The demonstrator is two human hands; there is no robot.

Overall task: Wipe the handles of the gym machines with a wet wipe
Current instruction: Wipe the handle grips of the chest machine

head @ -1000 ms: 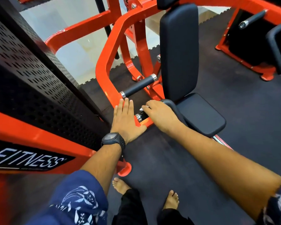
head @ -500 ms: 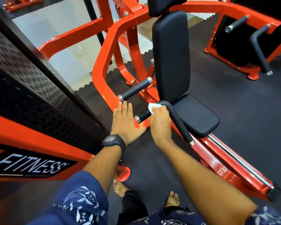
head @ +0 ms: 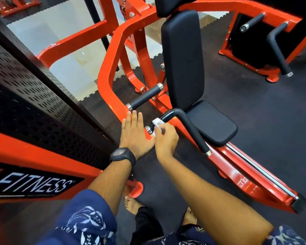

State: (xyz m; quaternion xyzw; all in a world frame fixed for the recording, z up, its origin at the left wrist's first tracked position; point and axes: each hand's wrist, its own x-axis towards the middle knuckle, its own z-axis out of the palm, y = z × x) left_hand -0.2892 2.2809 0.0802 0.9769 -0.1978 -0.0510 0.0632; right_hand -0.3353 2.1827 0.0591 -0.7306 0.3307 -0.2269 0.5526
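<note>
At centre frame my right hand [head: 166, 140] pinches a white wet wipe [head: 156, 123] against the near end of the bent black handle [head: 182, 119], by its chrome cap. My left hand [head: 134, 134], fingers straight and empty, lies flat on the orange frame [head: 106, 82] just beside it.

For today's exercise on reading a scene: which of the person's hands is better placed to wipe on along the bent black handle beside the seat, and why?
The right hand. It already holds the white wet wipe against the bent black handle, near its chrome end. The left hand lies flat and empty on the orange frame, seemingly bracing.
</note>
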